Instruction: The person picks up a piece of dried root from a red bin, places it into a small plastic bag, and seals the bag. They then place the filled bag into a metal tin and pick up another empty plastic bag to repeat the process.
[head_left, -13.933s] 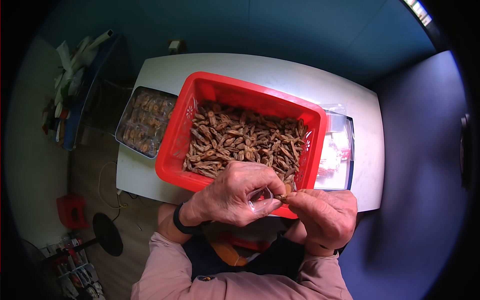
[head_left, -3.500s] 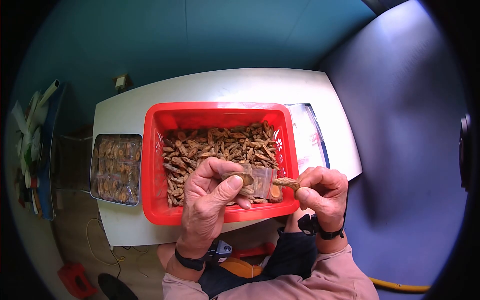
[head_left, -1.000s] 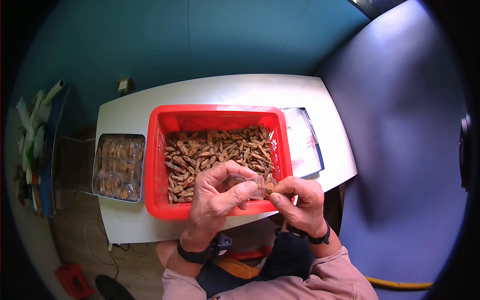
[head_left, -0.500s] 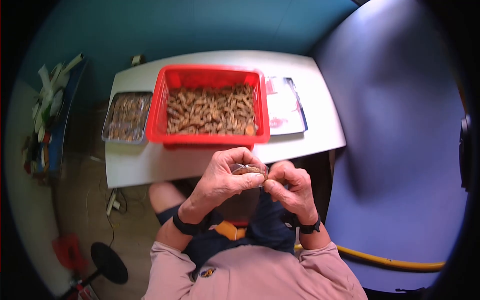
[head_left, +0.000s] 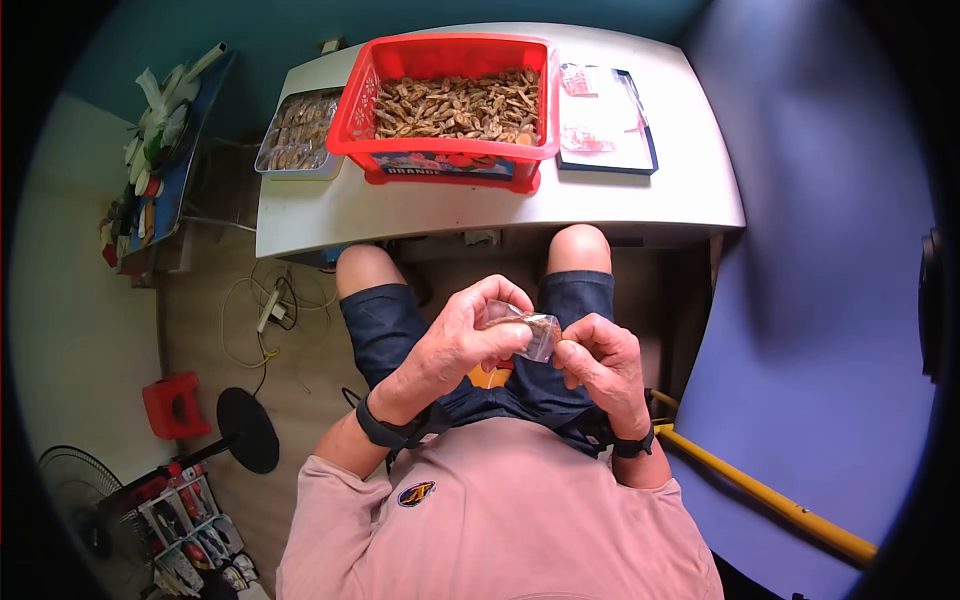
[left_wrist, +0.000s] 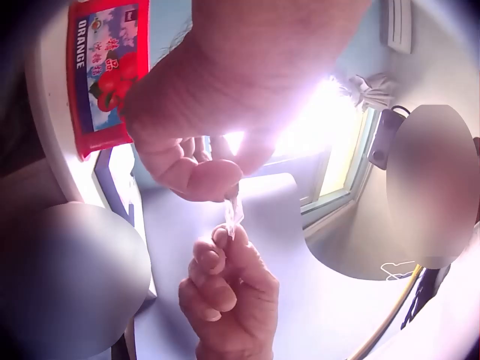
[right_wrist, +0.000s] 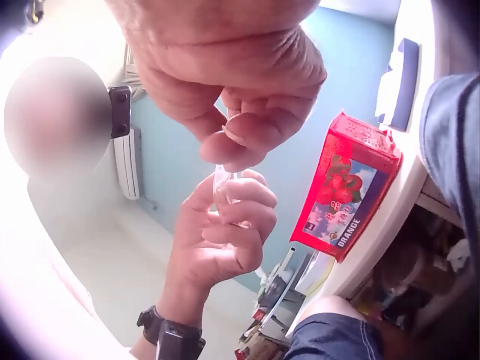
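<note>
Above the person's lap, the left hand (head_left: pixel 462 335) holds a small clear zip bag (head_left: pixel 543 337) between thumb and fingers. Brown dried slices show inside it, partly covered by the thumb. At the bag's other end, the right hand (head_left: pixel 604 364) pinches the edge with thumb and forefinger. In the left wrist view the bag (left_wrist: pixel 234 214) spans the short gap between both hands' fingertips. Beyond the hands, a red plastic basket (head_left: pixel 525 176) on the white table (head_left: pixel 640 205) holds many loose dried slices (head_left: pixel 455 108).
Left of the basket stands a shallow tin (head_left: pixel 325 172) of filled bags. On its right lies a dark-edged tray (head_left: pixel 652 160) with red-marked clear bags. A yellow pole (head_left: pixel 770 490) runs at lower right. Cables and a black round base (head_left: pixel 248 430) are on the floor at left.
Both hands have come back from over the basket to above the lap, with the bag between them. The view has tilted down. The slice earlier in the right fingers no longer shows there.
</note>
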